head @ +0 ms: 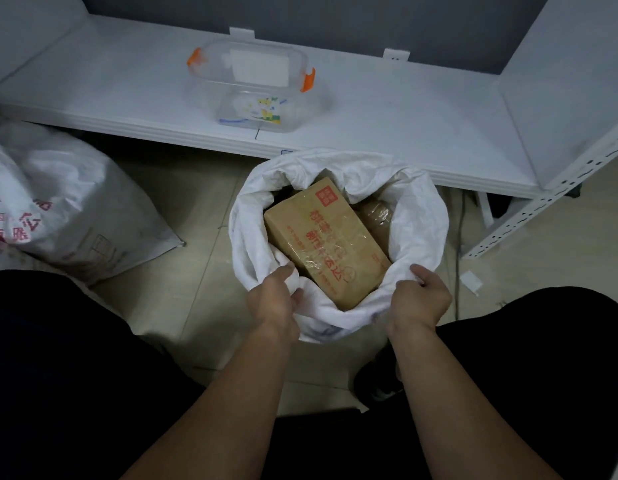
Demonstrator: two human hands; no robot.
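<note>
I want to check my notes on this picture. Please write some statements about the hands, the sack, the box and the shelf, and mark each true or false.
1. The left hand and the right hand grip the rim of the sack. True.
2. The box lies on the shelf. False: it is inside the sack.
3. The box bears red print. True.
4. The clear tub on the shelf has blue clips. False: they are orange.
5. A second sack lies on the floor. True.

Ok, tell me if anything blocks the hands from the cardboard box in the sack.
Nothing visible does. The left hand and right hand grip the near rim of the white sack, and the cardboard box lies uncovered in its open mouth.
</note>
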